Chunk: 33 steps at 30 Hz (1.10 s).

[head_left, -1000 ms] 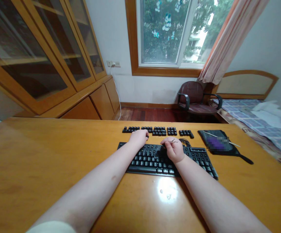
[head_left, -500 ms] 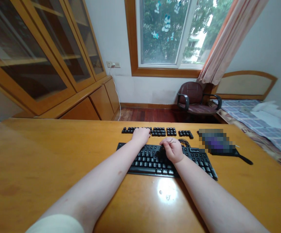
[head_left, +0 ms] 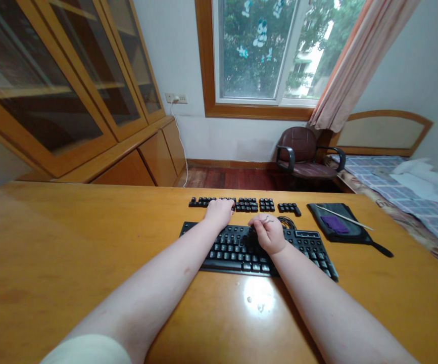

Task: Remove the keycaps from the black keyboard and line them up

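Observation:
A black keyboard (head_left: pixel 228 250) lies on the desk, dark gaps showing in its upper middle where keycaps are off. Behind it, loose black keycaps (head_left: pixel 267 205) stand in rows. My left hand (head_left: pixel 219 211) reaches over the keyboard's back edge to these rows, its fingers bent down and closed on a keycap; the fingertips are partly hidden. Above the middle of the keyboard, my right hand (head_left: pixel 269 235) is a fist around a wire keycap puller (head_left: pixel 268 219). Thin wire ends stick out over the fist; the rest is covered by the fingers.
Right of the keyboard is a black pouch (head_left: pixel 319 215) with a purple cloth (head_left: pixel 335 224) and a thin pale stick (head_left: pixel 349 218) on it. A coiled cable (head_left: pixel 287 222) lies behind the keyboard. Beyond the wooden desk (head_left: pixel 70 242) stand a chair (head_left: pixel 298 146) and a bed (head_left: pixel 411 182).
Both hands keep almost the same place and grip. The view has shifted very slightly. The things on the pouch, blurred out before, now show clearly.

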Tool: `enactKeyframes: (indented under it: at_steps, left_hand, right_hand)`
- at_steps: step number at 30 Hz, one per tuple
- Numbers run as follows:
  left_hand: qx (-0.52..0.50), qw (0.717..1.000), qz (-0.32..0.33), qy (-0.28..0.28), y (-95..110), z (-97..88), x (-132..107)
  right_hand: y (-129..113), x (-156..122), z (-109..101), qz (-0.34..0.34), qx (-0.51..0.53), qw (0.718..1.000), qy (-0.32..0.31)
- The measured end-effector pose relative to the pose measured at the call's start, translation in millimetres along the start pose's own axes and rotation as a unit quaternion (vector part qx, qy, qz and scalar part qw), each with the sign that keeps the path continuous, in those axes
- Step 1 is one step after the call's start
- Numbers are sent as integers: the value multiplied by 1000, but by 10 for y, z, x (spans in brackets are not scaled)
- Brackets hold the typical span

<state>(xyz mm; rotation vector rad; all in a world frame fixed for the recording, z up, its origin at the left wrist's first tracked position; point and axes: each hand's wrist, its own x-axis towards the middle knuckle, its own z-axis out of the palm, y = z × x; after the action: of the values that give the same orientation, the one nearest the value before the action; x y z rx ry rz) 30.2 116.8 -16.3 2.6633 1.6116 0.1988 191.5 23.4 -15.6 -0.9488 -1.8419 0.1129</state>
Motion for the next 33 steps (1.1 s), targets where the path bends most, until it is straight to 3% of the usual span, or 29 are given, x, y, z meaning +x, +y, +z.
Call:
enactKeyframes:
  at_steps: [33]
  left_hand:
    - [-9,1000,4,24,-14,-21,-56]
  right_hand:
    - [13,-7,5,0,2,1000,4]
